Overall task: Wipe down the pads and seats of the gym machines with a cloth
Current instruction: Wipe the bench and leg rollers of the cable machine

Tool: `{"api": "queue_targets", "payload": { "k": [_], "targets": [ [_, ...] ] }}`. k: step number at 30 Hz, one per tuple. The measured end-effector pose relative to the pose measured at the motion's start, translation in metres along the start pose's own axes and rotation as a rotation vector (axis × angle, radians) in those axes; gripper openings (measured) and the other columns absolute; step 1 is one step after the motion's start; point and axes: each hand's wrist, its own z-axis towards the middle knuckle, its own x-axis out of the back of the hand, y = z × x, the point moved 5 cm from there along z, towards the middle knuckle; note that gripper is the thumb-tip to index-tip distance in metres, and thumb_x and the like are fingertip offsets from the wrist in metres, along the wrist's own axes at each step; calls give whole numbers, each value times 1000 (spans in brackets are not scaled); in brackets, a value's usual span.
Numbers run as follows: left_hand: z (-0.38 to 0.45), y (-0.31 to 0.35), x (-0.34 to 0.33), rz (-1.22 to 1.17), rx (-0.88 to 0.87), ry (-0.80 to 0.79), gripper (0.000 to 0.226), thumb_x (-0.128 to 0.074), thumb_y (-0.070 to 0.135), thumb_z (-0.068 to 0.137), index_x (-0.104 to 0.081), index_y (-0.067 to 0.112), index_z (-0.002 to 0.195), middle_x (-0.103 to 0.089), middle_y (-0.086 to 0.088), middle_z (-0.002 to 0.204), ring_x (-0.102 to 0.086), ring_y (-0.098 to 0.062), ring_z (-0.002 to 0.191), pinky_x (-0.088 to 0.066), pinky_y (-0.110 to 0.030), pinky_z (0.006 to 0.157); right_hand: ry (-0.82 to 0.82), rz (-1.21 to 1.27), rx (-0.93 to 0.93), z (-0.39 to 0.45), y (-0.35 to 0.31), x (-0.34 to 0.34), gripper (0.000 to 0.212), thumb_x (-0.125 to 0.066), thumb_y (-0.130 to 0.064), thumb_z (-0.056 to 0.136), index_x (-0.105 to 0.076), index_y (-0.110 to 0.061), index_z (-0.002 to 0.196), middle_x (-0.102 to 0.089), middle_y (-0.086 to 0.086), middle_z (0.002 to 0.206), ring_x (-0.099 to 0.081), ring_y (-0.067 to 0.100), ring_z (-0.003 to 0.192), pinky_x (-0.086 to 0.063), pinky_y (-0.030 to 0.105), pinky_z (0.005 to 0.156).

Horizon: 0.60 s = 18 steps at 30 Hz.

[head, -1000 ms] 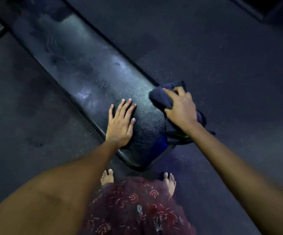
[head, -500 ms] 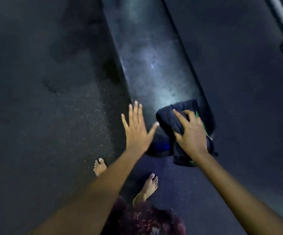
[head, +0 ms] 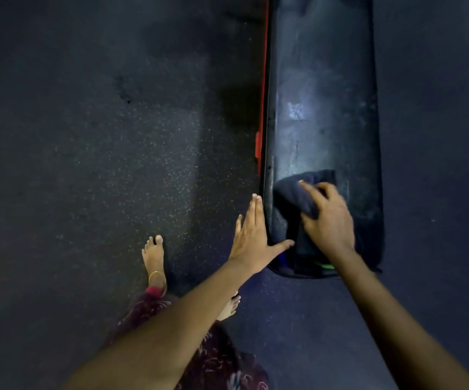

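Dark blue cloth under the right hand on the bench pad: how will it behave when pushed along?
The dark blue cloth looks floppy: it bunches under the right hand. Pushed along the black padded bench, it will likely fold rather than slide flat. Probably light.

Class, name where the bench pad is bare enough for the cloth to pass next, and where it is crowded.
Free: the bench pad beyond the cloth. Crowded: its near end, where the right hand presses the cloth and the left hand rests against the edge.
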Motion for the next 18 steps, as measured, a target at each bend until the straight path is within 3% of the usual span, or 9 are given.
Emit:
{"api": "queue_targets", "payload": {
  "k": [2,3,6,8,13,18],
  "targets": [
    [5,-2,0,-95,60,-118,116,-66,52,81,22,16,148,7,-3,160,-7,-20,147,-6,-43,118,54,23,-125,16,-4,1,59,-68,-7,77,-56,-19,133,-51,19,123,-53,42,102,-48,47,81],
    [7,-3,-1,-137,89,-170,118,-67,51,80,23,18,147,2,-4,160,-13,-23,146,-11,-47,118,32,1,-71,20,-16,-3,60,-68,-5,75,-56,-17,132,-51,21,121,-53,43,101,-48,48,81],
    [12,-5,-5,-130,150,-286,115,-67,48,81,19,14,149,-3,-10,160,-17,-29,144,-18,-52,114,-120,-120,320,17,-53,-15,64,-73,-5,66,-59,-15,128,-55,21,118,-56,46,94,-53,50,72],
    [14,-7,-7,-115,184,-342,118,-66,53,80,23,14,147,0,-12,159,-15,-30,145,-18,-53,114,-146,-216,451,28,-61,-12,59,-75,-10,67,-61,-17,124,-56,18,119,-56,43,92,-53,46,66],
    [14,-2,3,-39,216,-422,126,-63,62,77,43,26,135,11,-11,159,-4,-28,147,-8,-60,114,-138,-341,166,94,-71,-9,55,-68,-18,79,-54,-23,132,-44,16,133,-44,43,109,-45,46,75],
    [16,7,11,225,239,-475,123,-54,69,79,34,8,140,30,-12,154,22,-29,143,5,-62,112,-273,-446,430,57,-83,-23,63,-82,-22,54,-67,-23,115,-58,16,120,-56,42,84,-49,45,60]
  ]
}}
